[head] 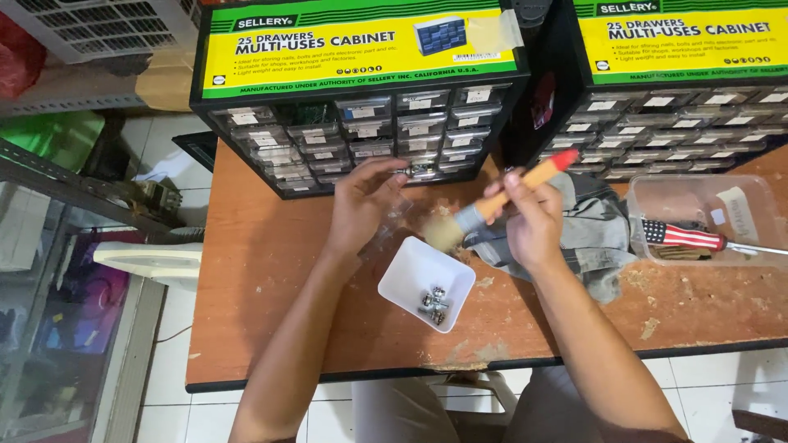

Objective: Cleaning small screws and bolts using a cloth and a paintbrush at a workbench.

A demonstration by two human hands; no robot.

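Orange-brown tabletop (271, 328), surface chipped along the near edge. Two black multi-drawer parts cabinets stand at the back: one to the left (361, 123), one to the right (681, 115). A grey cloth (595, 234) lies crumpled between them, beside a clear plastic tub (706, 193) holding a flag-patterned screwdriver (681, 235). Right hand (533, 226) is closed firmly round the wooden handle of a paintbrush (509, 193), bristles pointing left; judged light and stiff, best held mid-handle as now. Left hand (361, 205) pinches a small clear drawer (394, 215), thin and likely brittle, by its wall. Below sits a white square tray (410, 275) containing metal fasteners (435, 302).
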